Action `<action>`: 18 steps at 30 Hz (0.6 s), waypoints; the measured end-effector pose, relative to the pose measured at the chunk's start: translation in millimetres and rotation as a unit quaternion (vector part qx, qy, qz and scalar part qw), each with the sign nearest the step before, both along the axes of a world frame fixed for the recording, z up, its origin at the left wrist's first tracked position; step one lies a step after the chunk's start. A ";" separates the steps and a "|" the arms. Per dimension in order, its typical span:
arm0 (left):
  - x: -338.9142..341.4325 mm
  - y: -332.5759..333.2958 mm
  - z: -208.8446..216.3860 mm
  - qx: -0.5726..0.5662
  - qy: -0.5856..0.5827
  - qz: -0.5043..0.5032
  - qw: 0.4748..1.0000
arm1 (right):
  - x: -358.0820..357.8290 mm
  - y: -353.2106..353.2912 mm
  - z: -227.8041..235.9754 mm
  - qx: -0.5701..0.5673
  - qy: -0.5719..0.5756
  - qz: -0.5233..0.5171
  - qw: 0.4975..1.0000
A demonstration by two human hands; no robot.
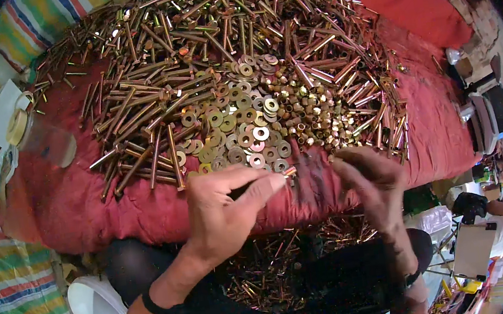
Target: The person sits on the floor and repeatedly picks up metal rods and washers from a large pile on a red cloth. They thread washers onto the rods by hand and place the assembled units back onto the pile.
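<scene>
My left hand (223, 207) is closed in a pinch at the front edge of a red cloth-covered surface. Past its thumb and forefinger sticks the short coppery end of a bolt (290, 171); the rest is hidden by the fingers. My right hand (375, 181), a little blurred, has its fingertips pressed together just in front of a pile of brass-coloured nuts (315, 111). A tiny bright bit shows at those fingertips, too small to name. Flat washers (236, 156) lie heaped beyond my left hand, beside the nuts.
Long bolts (140, 117) lie left of the washers, and a large mound of bolts and metal sleeves (215, 17) fills the back. More metal pieces (266, 274) lie below, between my legs. A clear jar (48, 141) lies at left; a white tub (98, 311) stands lower left.
</scene>
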State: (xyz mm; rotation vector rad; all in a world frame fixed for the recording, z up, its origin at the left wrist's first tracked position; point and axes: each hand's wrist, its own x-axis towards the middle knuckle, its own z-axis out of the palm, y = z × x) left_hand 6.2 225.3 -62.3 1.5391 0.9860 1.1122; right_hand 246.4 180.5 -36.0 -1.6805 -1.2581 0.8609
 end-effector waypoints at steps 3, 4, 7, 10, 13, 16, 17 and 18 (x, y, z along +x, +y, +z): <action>-1.6 0.5 2.4 -0.074 0.008 -0.003 0.997 | -3.0 13.9 -34.2 0.140 -0.202 0.123 0.961; -2.3 0.5 3.0 -0.094 0.017 -0.005 0.995 | -2.2 16.6 -42.2 0.151 -0.243 0.149 0.947; -1.6 0.3 2.9 -0.090 0.011 -0.021 0.996 | 6.6 25.7 -50.3 0.136 -0.304 0.160 0.929; -1.4 0.0 1.8 -0.093 0.008 -0.022 0.995 | 12.7 35.3 -48.1 0.122 -0.347 0.155 0.917; -0.7 -1.4 0.3 -0.084 0.021 -0.024 0.996 | 12.9 44.5 -50.1 0.143 -0.397 0.185 0.887; 1.2 -3.7 -1.6 -0.068 -0.004 -0.012 0.998 | 12.4 49.4 -54.5 0.134 -0.468 0.194 0.852; 1.3 -4.1 -2.1 -0.062 0.002 -0.009 0.998 | 12.1 51.0 -55.9 0.137 -0.474 0.197 0.847; 1.7 -4.5 -2.5 -0.055 0.007 -0.007 0.998 | 11.6 52.0 -56.9 0.135 -0.475 0.198 0.847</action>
